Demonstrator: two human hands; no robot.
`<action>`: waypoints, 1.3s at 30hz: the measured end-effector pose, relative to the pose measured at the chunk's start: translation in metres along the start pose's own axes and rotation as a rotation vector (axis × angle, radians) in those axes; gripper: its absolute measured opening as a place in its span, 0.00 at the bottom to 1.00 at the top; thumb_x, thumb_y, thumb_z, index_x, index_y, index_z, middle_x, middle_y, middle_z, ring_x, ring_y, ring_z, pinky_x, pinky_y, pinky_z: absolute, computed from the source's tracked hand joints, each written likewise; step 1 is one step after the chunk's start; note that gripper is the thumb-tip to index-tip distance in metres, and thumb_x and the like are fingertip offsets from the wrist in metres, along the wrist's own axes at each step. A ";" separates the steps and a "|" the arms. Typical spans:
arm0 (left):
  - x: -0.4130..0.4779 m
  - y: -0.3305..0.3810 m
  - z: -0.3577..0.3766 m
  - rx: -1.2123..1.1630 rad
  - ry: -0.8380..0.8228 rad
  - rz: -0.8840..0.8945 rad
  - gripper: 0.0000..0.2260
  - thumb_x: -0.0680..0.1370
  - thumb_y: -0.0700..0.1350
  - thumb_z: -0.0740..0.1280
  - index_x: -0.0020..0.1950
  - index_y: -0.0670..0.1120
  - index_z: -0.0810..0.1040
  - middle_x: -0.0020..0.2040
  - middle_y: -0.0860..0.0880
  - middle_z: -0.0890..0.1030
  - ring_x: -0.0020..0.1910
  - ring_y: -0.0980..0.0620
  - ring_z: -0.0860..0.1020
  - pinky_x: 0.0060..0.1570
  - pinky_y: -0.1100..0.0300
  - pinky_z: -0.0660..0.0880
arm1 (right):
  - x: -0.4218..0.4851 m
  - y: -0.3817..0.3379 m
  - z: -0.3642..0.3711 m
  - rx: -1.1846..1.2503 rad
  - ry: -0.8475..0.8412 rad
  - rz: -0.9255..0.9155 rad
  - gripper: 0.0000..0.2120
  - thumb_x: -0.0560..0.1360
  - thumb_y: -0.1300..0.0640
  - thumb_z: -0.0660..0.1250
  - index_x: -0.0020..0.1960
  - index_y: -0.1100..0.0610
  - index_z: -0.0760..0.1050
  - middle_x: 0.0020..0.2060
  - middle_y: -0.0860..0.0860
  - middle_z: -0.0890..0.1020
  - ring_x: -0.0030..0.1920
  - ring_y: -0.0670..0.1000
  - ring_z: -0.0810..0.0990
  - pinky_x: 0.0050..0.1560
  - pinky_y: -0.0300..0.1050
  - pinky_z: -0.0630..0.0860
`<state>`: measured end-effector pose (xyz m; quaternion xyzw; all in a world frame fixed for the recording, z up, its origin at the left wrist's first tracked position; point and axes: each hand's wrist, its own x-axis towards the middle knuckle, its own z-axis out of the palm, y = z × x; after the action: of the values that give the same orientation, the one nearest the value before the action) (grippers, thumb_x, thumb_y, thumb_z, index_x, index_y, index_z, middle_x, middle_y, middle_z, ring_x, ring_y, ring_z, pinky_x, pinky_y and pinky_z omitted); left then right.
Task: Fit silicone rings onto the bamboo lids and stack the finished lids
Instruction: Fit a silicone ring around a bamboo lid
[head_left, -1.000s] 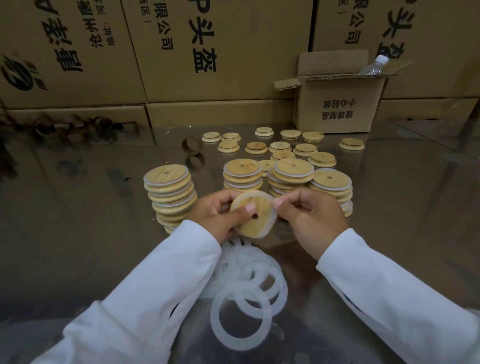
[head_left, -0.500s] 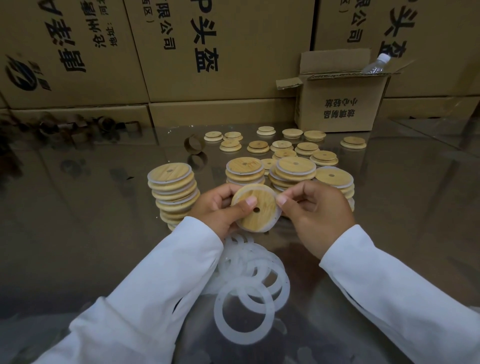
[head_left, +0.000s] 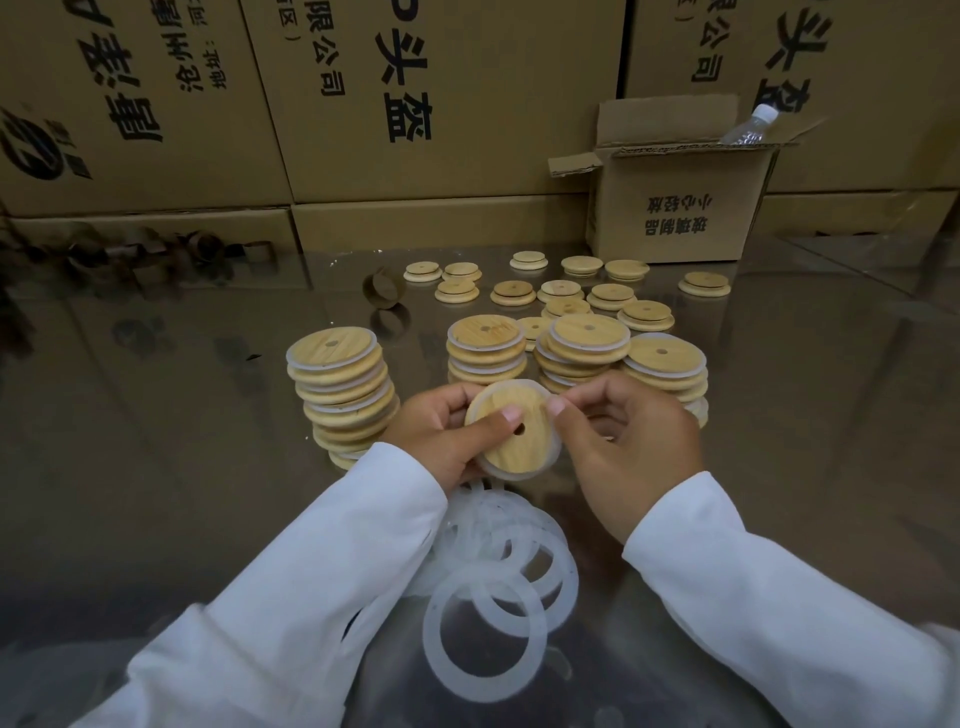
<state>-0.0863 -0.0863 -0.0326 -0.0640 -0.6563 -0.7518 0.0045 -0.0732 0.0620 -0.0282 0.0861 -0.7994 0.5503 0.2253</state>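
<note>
Along the far side, big brown cartons (head_left: 415, 104) with black print, piled like a wall. Below, a glossy dark table (head_left: 156, 493) filling the rest of the view. Far right, a small open box (head_left: 675, 208) with a clear bottle (head_left: 750, 124) poking out of it.

Mid-table, stacks of finished lids (head_left: 337, 384): one tall and leaning at left, three lower ones close together at right, each lid pale wood with a whitish band. Beyond them, bare lids (head_left: 561, 291) scattered flat, beside a cardboard tape core (head_left: 384, 288). Nearest, between two white sleeves, a heap of loose rings (head_left: 493, 613), translucent white and overlapping.

Just above that heap and clear of the table, the bamboo lid (head_left: 506, 447): round, light-grained, tilted face up, with a small off-centre hole. Around its edge, a silicone ring (head_left: 519, 474), milky and thin.

Left hand (head_left: 441, 436) gripping the lid, thumb across the face, fingers curled behind. Right hand (head_left: 634, 447) pinching the ring at the lid's upper right rim between thumb and forefinger.
</note>
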 end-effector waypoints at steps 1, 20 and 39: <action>0.000 0.000 -0.001 0.017 0.003 0.008 0.03 0.72 0.38 0.68 0.42 0.44 0.79 0.35 0.48 0.83 0.35 0.51 0.81 0.38 0.57 0.79 | 0.000 0.000 0.000 -0.018 -0.013 -0.003 0.10 0.71 0.56 0.70 0.35 0.46 0.74 0.33 0.40 0.79 0.39 0.37 0.78 0.37 0.27 0.73; -0.002 0.009 -0.003 -0.064 -0.024 0.054 0.05 0.72 0.33 0.66 0.39 0.42 0.76 0.32 0.48 0.82 0.33 0.53 0.81 0.31 0.61 0.79 | 0.013 -0.008 -0.010 0.095 -0.143 0.116 0.08 0.72 0.60 0.70 0.35 0.51 0.77 0.33 0.46 0.83 0.38 0.46 0.82 0.42 0.38 0.77; 0.000 0.001 -0.003 0.004 0.008 0.054 0.03 0.69 0.41 0.69 0.41 0.45 0.79 0.34 0.48 0.83 0.35 0.51 0.81 0.37 0.58 0.79 | 0.001 -0.005 -0.002 0.032 -0.060 0.057 0.08 0.72 0.57 0.69 0.36 0.50 0.75 0.35 0.46 0.81 0.39 0.46 0.81 0.45 0.43 0.78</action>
<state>-0.0869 -0.0894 -0.0319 -0.0787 -0.6559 -0.7502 0.0272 -0.0718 0.0615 -0.0227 0.0831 -0.7990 0.5663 0.1841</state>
